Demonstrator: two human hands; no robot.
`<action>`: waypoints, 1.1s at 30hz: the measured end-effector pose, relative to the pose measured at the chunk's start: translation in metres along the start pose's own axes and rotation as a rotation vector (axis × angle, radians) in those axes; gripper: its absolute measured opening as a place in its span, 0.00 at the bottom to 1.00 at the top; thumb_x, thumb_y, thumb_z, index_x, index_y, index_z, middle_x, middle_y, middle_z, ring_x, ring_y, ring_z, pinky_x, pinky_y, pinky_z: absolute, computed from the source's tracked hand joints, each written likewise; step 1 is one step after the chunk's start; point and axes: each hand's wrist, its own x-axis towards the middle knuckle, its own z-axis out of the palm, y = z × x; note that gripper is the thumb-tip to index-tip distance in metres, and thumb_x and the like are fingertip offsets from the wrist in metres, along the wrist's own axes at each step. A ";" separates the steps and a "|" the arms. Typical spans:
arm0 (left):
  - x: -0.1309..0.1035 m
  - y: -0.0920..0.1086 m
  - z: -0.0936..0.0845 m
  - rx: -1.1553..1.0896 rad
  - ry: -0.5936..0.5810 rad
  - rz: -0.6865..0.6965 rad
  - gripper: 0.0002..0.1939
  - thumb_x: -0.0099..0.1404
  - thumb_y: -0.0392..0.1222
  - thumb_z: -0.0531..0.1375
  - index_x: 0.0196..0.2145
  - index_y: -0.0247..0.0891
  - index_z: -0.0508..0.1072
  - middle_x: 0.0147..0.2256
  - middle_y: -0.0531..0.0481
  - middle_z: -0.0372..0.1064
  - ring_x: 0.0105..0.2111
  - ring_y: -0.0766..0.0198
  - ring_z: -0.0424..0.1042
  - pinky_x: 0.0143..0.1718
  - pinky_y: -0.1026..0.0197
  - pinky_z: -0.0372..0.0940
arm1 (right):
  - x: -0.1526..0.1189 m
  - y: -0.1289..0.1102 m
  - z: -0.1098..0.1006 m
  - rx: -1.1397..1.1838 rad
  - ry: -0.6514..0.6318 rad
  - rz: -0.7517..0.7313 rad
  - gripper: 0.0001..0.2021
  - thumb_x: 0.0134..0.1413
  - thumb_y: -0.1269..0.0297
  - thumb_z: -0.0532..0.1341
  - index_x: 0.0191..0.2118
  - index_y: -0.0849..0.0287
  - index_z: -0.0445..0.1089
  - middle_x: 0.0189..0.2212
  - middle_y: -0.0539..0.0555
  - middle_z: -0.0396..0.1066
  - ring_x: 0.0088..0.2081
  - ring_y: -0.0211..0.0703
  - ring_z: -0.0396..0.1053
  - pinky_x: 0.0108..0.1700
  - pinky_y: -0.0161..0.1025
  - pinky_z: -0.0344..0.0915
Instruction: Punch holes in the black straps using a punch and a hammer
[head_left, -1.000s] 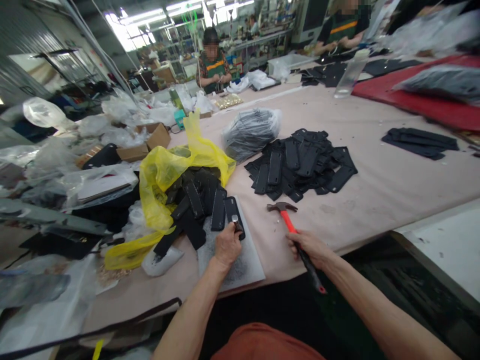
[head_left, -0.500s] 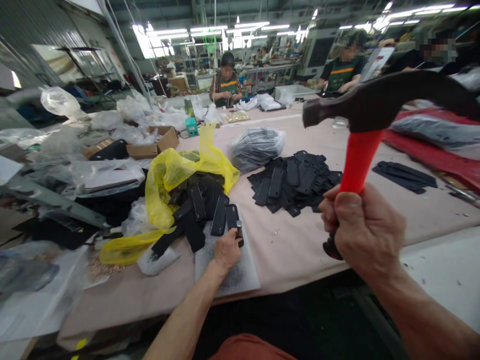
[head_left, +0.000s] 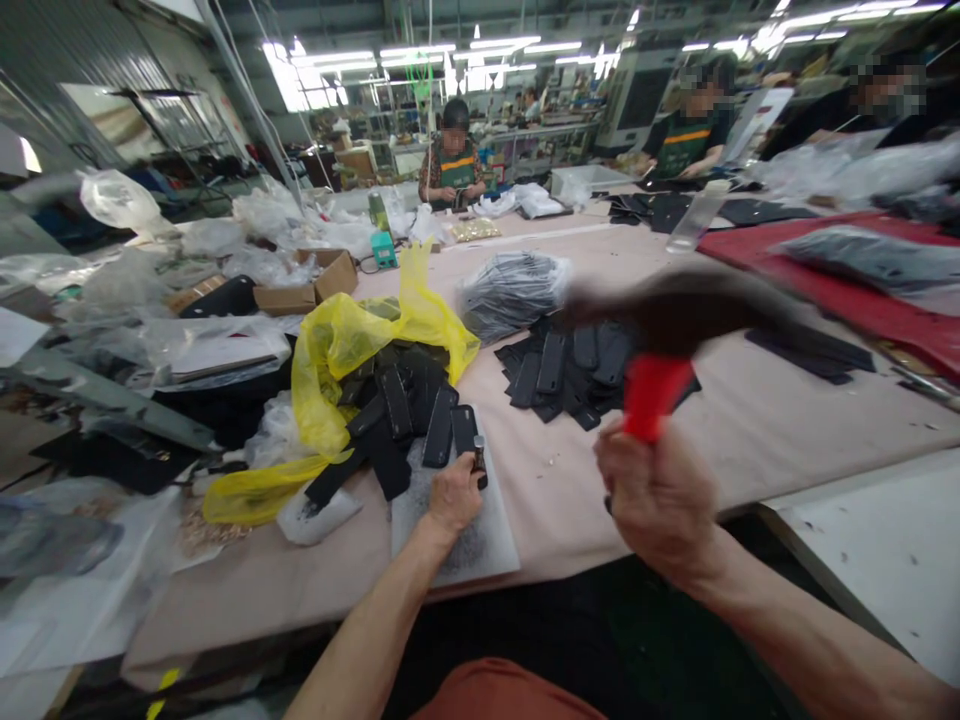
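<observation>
My left hand [head_left: 456, 494] is closed round a small metal punch [head_left: 479, 452], upright on the end of a black strap-like piece [head_left: 464, 430]. That piece lies on a worn white board [head_left: 487, 535]. In my right hand [head_left: 664, 500] is a claw hammer [head_left: 660, 385] with a red handle, raised above the table to the right and blurred by motion. Its dark head hides part of a heap of black pieces [head_left: 551, 365]. Next to the board, more black pieces [head_left: 397, 400] spill from a yellow plastic bag [head_left: 322, 350].
A plastic-wrapped black bundle [head_left: 514, 290] lies behind the heap. To the right are a red sheet [head_left: 750, 245], a clear bottle [head_left: 694, 220] and flat black strips [head_left: 814, 355]. Boxes [head_left: 307, 285] and plastic bags crowd the left. Co-workers [head_left: 456, 160] sit across the table.
My right hand has swung the hammer down and to the left, toward the punch. My left hand and the punch have stayed in place.
</observation>
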 end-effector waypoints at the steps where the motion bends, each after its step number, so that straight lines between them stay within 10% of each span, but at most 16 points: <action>1: 0.000 0.000 0.000 0.011 -0.009 -0.001 0.06 0.63 0.33 0.56 0.38 0.39 0.71 0.33 0.45 0.75 0.35 0.53 0.75 0.35 0.59 0.63 | -0.006 0.005 0.004 -0.069 -0.155 -0.027 0.15 0.67 0.58 0.45 0.30 0.56 0.58 0.18 0.49 0.60 0.18 0.38 0.55 0.23 0.38 0.44; 4: 0.000 -0.001 0.001 0.038 -0.015 0.001 0.06 0.64 0.33 0.56 0.37 0.40 0.70 0.33 0.45 0.75 0.35 0.55 0.75 0.35 0.59 0.64 | -0.015 0.024 0.008 -0.247 -0.520 0.009 0.14 0.64 0.56 0.49 0.29 0.56 0.59 0.17 0.48 0.59 0.17 0.37 0.52 0.24 0.40 0.40; 8: 0.000 -0.002 0.001 0.064 -0.004 -0.006 0.05 0.64 0.33 0.56 0.37 0.40 0.70 0.33 0.45 0.75 0.35 0.55 0.76 0.34 0.59 0.64 | -0.020 0.057 0.016 -0.125 -0.467 0.240 0.16 0.64 0.53 0.46 0.30 0.55 0.59 0.19 0.48 0.61 0.21 0.39 0.57 0.26 0.37 0.47; 15: -0.001 -0.006 0.001 0.046 -0.025 -0.017 0.07 0.65 0.34 0.56 0.40 0.38 0.70 0.37 0.43 0.76 0.39 0.54 0.76 0.40 0.57 0.67 | -0.071 0.115 0.092 -0.207 -0.565 0.559 0.14 0.64 0.60 0.48 0.41 0.62 0.67 0.31 0.57 0.71 0.31 0.44 0.67 0.33 0.38 0.59; 22: 0.001 -0.008 0.000 -0.044 -0.003 -0.045 0.10 0.64 0.34 0.55 0.41 0.40 0.73 0.40 0.43 0.76 0.41 0.53 0.75 0.43 0.56 0.68 | -0.060 0.068 0.144 -0.131 -0.405 0.140 0.20 0.60 0.64 0.57 0.58 0.55 0.64 0.56 0.59 0.63 0.56 0.53 0.59 0.56 0.48 0.55; 33: 0.006 -0.023 -0.004 -0.566 0.158 -0.304 0.10 0.63 0.44 0.59 0.39 0.37 0.72 0.37 0.45 0.77 0.38 0.57 0.77 0.43 0.56 0.71 | -0.069 0.056 0.194 0.115 -0.333 0.273 0.19 0.51 0.71 0.62 0.50 0.53 0.70 0.58 0.56 0.62 0.58 0.52 0.58 0.58 0.51 0.53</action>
